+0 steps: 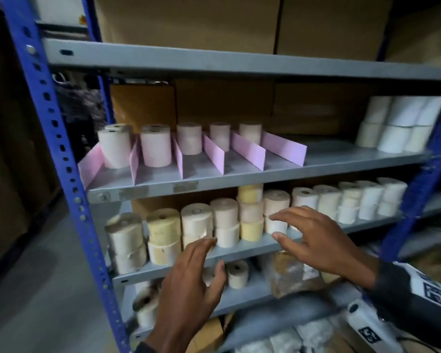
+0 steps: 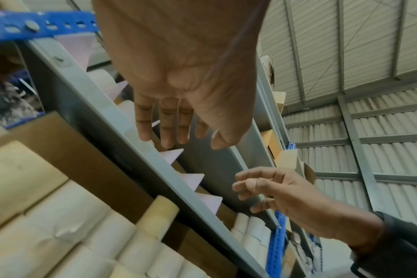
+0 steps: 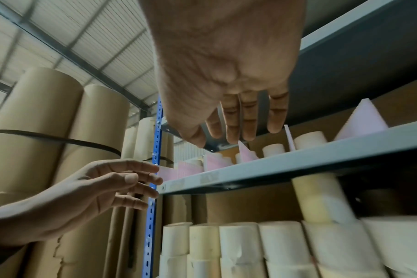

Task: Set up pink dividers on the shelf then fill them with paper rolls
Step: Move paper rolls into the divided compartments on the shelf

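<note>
Your pink dividers (image 1: 215, 154) are standing in a row on the left half of the middle shelf (image 1: 341, 163), and each slot between them has paper rolls (image 1: 155, 146) sitting at the back, with the front of the slots bare. One shelf down there's a long line of stacked spare rolls (image 1: 224, 221). Your left hand (image 1: 189, 281) hovers in front of that lower shelf, grip spread and holding nothing. Your right hand (image 1: 313, 240) is just beside it, fingers loose and apart, also holding nothing, close to the stacked rolls.
</note>
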The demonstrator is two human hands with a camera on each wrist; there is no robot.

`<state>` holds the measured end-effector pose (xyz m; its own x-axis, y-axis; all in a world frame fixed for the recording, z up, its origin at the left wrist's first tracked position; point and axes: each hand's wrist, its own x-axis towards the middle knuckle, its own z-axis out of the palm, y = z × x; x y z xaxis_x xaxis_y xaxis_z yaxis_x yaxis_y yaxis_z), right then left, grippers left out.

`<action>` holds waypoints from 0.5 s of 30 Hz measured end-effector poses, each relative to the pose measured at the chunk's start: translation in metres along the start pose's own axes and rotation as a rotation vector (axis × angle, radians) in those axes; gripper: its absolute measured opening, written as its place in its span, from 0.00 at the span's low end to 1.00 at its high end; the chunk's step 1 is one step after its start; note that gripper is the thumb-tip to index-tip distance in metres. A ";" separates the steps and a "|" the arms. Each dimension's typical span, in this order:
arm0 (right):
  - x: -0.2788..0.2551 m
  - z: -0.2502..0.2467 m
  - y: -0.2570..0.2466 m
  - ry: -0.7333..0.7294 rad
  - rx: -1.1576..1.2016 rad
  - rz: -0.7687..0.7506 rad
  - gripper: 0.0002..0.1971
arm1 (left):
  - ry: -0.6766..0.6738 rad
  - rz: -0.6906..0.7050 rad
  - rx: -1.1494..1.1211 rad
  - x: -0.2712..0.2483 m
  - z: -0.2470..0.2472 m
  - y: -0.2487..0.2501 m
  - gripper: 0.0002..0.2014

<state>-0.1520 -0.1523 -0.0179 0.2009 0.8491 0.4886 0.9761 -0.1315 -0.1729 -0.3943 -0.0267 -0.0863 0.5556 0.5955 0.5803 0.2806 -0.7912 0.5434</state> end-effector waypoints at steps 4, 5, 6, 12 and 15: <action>-0.043 -0.011 0.036 0.021 0.007 0.115 0.19 | -0.195 -0.013 0.022 -0.002 0.034 0.016 0.18; -0.053 -0.015 0.046 0.047 0.002 0.136 0.18 | -0.239 -0.009 0.027 0.001 0.044 0.021 0.18; -0.063 -0.019 0.057 0.071 -0.004 0.163 0.18 | -0.273 0.003 0.023 0.005 0.056 0.027 0.18; -0.108 -0.048 0.128 0.113 -0.047 0.297 0.19 | -0.360 0.148 -0.054 0.039 0.134 0.085 0.16; -0.119 -0.068 0.176 0.123 -0.096 0.340 0.21 | -0.398 0.232 -0.098 0.065 0.176 0.124 0.20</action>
<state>0.0019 -0.3111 -0.0479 0.5176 0.6814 0.5175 0.8541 -0.4475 -0.2650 -0.1859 -0.1104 -0.0884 0.8572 0.2899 0.4256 0.0489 -0.8686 0.4932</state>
